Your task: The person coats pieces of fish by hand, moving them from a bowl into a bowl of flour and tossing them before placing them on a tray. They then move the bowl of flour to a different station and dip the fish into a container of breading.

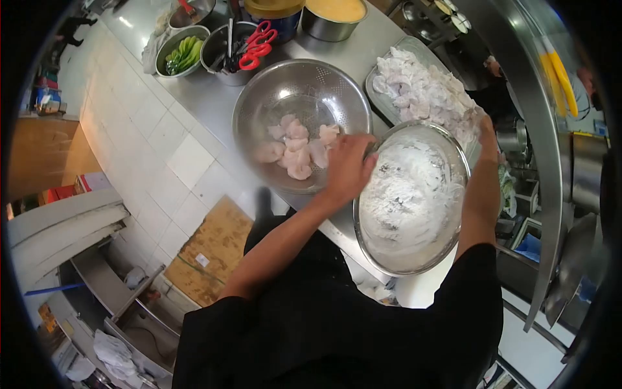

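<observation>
My left hand (350, 167) reaches over the right rim of a perforated steel colander (259, 97), beside pieces of pale raw meat (297, 149). Its fingertips are hard to make out against the meat and rim. A steel bowl of white flour (411, 194) stands between my arms. Behind it, a clear tray (378, 91) is heaped with flour-coated pieces (424, 91). My right hand (486, 131) is at the right end of this heap, its fingers mostly hidden.
Behind the colander stand a bowl of green vegetables (184, 55), a pot with red-handled scissors (258, 47) and a container of yellow contents (335, 9). A steel shelf post (551, 168) rises at the right. A cardboard sheet (210, 249) lies on the tiled floor.
</observation>
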The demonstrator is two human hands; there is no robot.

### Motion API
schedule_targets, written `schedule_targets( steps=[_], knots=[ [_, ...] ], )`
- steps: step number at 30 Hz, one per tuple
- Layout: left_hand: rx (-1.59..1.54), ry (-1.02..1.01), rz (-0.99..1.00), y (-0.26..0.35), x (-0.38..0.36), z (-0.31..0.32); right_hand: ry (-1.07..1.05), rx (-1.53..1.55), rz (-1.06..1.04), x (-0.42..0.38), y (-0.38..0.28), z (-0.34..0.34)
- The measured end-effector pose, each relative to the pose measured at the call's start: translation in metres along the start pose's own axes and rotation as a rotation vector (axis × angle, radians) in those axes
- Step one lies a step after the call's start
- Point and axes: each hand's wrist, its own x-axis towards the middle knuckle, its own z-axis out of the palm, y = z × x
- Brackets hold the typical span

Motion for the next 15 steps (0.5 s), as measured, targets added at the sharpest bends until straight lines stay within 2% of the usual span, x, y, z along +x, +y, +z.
schedule_targets(
  steps=[2,3,4,6,7,8,9,10,13,14,15],
  knots=[
    [0.093,0.016,-0.032,-0.012,0.011,-0.041,-0.038,-0.31,-0.294,-0.001,-0.008,-0.027],
    [0.296,-0.055,-0.022,-0.022,0.013,-0.071,0.046,-0.384,-0.27,-0.068,-0.045,0.007],
    [0.501,-0.123,-0.005,-0.033,0.015,-0.1,0.017,-0.375,-0.228,-0.095,-0.055,0.008],
    [0.685,-0.339,-0.087,-0.06,0.014,-0.135,0.008,-0.342,-0.175,-0.146,-0.055,0.013],
    [0.693,-0.354,-0.07,-0.067,0.014,-0.132,-0.069,-0.233,-0.134,-0.174,-0.053,0.021],
    [0.704,-0.532,-0.079,-0.075,0.013,-0.124,-0.143,-0.123,-0.096,-0.196,-0.048,0.023],
    [0.712,-0.713,-0.086,-0.075,0.014,-0.116,-0.122,-0.108,-0.09,-0.211,-0.031,0.021],
    [0.792,-0.777,-0.13,-0.06,0.016,-0.103,-0.133,-0.174,-0.052,-0.223,-0.006,0.019],
    [0.707,-0.727,-0.08,-0.064,0.013,-0.078,-0.213,-0.153,0.169,-0.233,0.091,0.002],
    [0.695,-0.694,-0.001,-0.075,0.013,-0.069,-0.215,-0.108,0.257,-0.229,0.126,0.001],
    [0.687,-0.713,0.027,-0.095,0.015,-0.055,-0.164,-0.1,0.283,-0.234,0.132,0.018]
  ],
)
